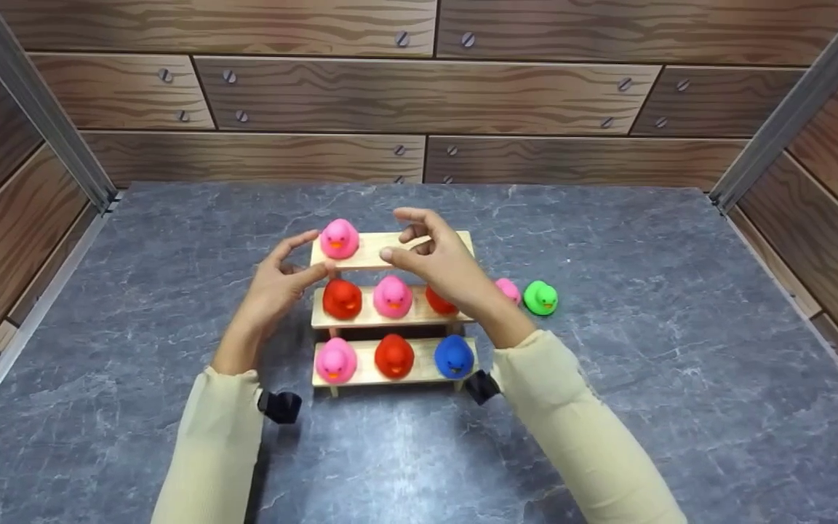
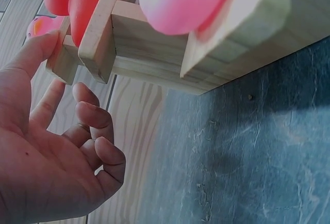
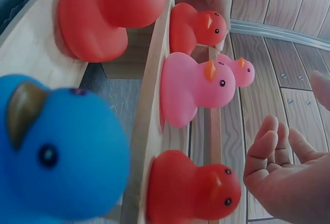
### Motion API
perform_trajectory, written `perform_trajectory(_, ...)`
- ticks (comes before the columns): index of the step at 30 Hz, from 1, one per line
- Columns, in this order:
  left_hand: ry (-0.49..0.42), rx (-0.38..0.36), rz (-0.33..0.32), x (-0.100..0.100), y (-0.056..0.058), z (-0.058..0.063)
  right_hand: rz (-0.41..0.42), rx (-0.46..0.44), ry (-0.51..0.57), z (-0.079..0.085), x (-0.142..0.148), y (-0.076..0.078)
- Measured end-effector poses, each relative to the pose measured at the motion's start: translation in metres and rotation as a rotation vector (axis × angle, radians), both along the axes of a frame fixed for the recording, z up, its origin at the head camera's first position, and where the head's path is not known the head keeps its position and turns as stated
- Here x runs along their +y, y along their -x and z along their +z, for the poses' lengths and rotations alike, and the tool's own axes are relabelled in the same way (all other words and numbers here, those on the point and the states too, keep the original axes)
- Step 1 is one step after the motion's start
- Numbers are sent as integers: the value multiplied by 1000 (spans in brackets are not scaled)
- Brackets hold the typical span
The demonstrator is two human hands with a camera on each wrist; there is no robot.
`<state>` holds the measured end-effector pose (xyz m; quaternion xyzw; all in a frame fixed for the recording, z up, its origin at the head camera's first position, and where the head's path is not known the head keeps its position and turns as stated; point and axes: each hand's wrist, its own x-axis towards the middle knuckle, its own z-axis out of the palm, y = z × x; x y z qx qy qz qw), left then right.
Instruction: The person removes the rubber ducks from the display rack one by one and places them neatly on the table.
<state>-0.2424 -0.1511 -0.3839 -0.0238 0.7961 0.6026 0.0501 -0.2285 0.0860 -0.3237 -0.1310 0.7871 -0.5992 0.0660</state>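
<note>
wood-patterned walls point(image 1: 390, 94) surround a grey marbled tabletop point(image 1: 666, 349) in the head view. a three-step wooden stand point(image 1: 375, 251) bears seven toy ducks: one pink duck point(image 1: 339, 239) at the top step's left end, three on the middle step, three below. a green duck point(image 1: 540, 298) and another pink one point(image 1: 508, 290) sit on the table, right of the stand. the right hand point(image 1: 452, 266) is empty above the top step, thumb and fingers apart; its wrist could brush the half-hidden red duck point(image 1: 441, 302) and topple it.

in the left wrist view, the left hand point(image 2: 56, 152) has thumb and forefinger spread at the top step's end (whether they pinch it, i cannot tell). a sideways push there could shift the stand or nudge the top duck.

in the right wrist view, a blue duck point(image 3: 67, 152) looms close. no brand, label or writing is readable in any view.
</note>
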Motion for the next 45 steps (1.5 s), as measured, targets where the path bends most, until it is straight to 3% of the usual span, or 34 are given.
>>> perform_trajectory(18, 8, -1, -4, 2, -1, -2, -13, -30, -36, -5, -15, 12)
perform_trajectory(30, -39, 16, -6, 1, -2, -1, -13, -17, -112, -4, -25, 16)
perform_trajectory(45, -18, -3, -12, 0, -3, 3, 6, -31, -189, -3, -43, 19)
